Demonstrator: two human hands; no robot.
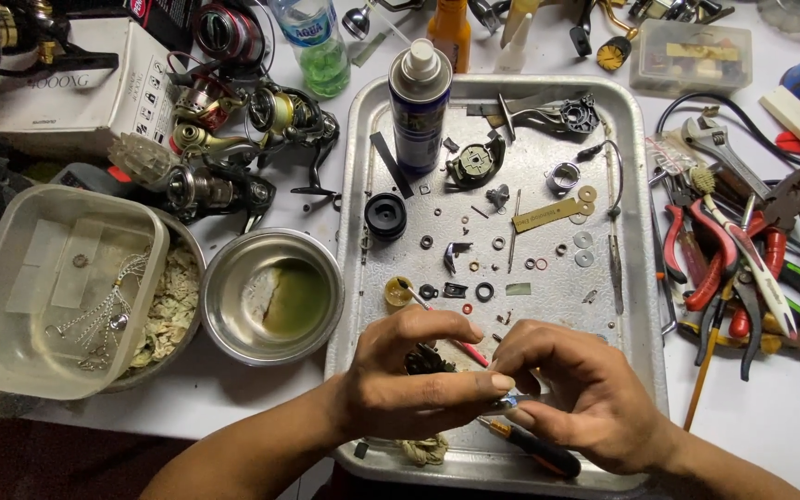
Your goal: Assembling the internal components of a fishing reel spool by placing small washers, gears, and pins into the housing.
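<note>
Both my hands meet over the near end of a metal tray (636,306). My left hand (414,375) curls around a small dark reel part (428,359) and a thin red-handled brush (469,350) runs across its fingers. My right hand (581,393) pinches a tiny bluish piece (514,400) against my left thumb tip. A black and orange screwdriver (534,449) lies on the tray under my right hand. A frayed rag (428,451) shows below my left hand.
The tray holds a spray can (418,106), a black round cap (385,216), several washers, rings and small reel pieces. A steel bowl (272,294) with greenish liquid and a plastic tub (53,287) stand left. Fishing reels (233,139) lie behind. Pliers and wrenches (743,250) crowd the right.
</note>
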